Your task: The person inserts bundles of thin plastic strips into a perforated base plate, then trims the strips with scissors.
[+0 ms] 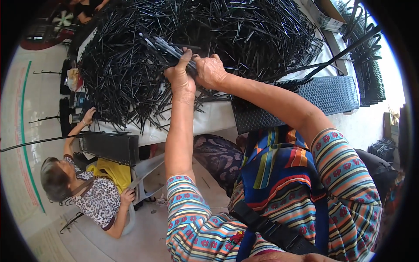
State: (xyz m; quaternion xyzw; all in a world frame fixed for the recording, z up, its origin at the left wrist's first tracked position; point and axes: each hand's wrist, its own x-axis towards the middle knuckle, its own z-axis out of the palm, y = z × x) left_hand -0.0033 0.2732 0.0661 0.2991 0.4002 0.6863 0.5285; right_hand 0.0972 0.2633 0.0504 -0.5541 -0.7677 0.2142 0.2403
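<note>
A bundle of thin black rods point(165, 48) is gripped between my two hands, its pale, shiny ends pointing to the far left. My left hand point(180, 73) wraps round the bundle with the thumb raised along it. Close beside it, my right hand point(211, 72) is closed at the bundle's near right end, fingers curled. What lies inside the right fist is partly hidden. Beneath and beyond both hands spreads a large loose heap of similar black rods point(118, 70), heaped on a white-covered table point(209, 114).
A black perforated metal panel point(327, 94) lies at the table's right near edge, by my right forearm. Long black hooked rods and mesh pieces point(366, 65) stand at the far right. At left, a seated person point(94, 192) reaches to the heap, near a black perforated piece point(109, 147).
</note>
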